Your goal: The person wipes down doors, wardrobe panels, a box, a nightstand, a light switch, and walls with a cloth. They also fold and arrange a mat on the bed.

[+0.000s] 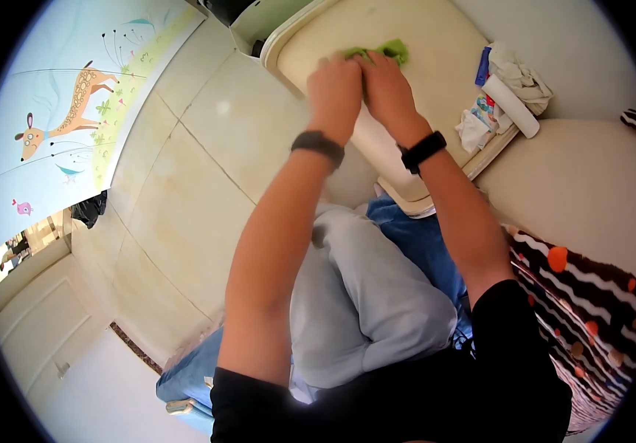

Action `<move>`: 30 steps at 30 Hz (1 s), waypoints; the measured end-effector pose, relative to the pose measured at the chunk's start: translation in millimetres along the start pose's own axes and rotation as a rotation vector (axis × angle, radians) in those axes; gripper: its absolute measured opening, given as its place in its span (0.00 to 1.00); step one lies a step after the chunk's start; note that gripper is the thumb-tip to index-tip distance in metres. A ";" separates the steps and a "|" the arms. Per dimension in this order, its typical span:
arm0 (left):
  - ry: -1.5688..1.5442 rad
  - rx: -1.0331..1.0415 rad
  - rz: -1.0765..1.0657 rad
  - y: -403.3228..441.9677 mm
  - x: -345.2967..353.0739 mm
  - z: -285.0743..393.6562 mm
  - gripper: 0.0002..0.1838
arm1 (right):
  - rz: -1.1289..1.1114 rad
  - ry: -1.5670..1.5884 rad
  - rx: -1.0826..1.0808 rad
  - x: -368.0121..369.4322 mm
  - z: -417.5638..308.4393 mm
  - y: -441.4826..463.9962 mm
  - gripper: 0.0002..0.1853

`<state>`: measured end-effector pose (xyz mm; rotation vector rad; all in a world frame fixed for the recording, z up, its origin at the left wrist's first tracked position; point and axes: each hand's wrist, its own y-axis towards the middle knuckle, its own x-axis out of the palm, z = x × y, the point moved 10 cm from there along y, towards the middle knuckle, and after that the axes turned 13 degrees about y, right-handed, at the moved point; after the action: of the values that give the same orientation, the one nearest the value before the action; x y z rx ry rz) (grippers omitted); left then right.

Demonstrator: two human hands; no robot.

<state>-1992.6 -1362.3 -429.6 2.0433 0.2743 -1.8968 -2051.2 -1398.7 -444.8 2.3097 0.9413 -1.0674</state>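
Note:
Both of my hands are out in front of me, side by side, above the near edge of a cream-coloured cabinet top (429, 37). A bunched green cloth (394, 51) sticks out past the knuckles. The fingers of my left hand (335, 90) are curled closed on the cloth's near side. My right hand (386, 87) is pressed against the left one, its fingers closed on the same cloth. Most of the fingertips are hidden behind the backs of the hands. A black band circles each wrist.
On the cabinet's right side lie a white cylinder (510, 105), a tissue pack (478, 122), a blue tube (483, 66) and a crumpled pale cloth (517, 77). A patterned blanket (591, 303) covers the seat at right. Tiled floor (207, 140) stretches left.

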 end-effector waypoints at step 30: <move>-0.656 -0.405 0.460 -440.2 -369.4 -144.9 0.18 | -0.716 1.165 -0.176 24.2 -357.8 -208.6 0.19</move>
<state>-2052.3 -869.4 -106.0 1.0389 0.0101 -1.8912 -2014.3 -1027.3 -263.6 2.3781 2.2547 0.3559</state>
